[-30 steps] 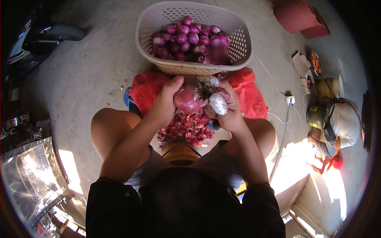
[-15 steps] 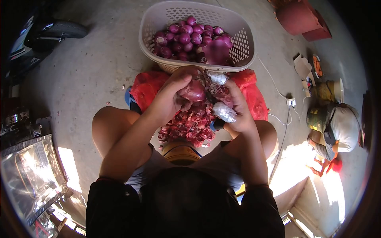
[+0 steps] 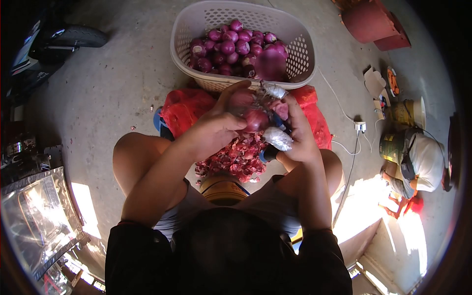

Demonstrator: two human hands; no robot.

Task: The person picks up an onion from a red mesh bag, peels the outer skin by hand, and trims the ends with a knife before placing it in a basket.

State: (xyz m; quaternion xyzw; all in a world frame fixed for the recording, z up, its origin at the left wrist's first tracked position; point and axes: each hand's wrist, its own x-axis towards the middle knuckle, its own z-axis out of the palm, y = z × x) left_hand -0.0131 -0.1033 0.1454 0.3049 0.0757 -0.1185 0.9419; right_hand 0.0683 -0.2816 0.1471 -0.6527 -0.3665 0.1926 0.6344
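Note:
My left hand [image 3: 221,123] is wrapped around red onions; one round onion [image 3: 256,121] shows by its thumb, another [image 3: 241,100] sits higher against the fingers. My right hand [image 3: 301,135] faces it from the right, curled, with silver wrapping [image 3: 278,138] on the thumb and more on a fingertip. Between its thumb and finger show a pink onion piece [image 3: 279,108] and a narrow dark-blue thing whose kind I cannot tell. Below both hands lies a heap of red onion skins [image 3: 238,157]. Just beyond them stands a pale perforated basket [image 3: 182,29] holding peeled red onions [image 3: 227,47].
Red mesh sacking [image 3: 182,105] lies under and beside the basket. A yellow bucket [image 3: 223,191] stands between my knees. To the right are a white power strip [image 3: 360,126] with cords and a bent-over person [image 3: 425,162]. A motorbike wheel [image 3: 81,36] is at upper left.
My left hand has turned and shifted slightly right, bringing the onions closer to my right hand. A second onion now shows, and the dark-blue thing has come into view.

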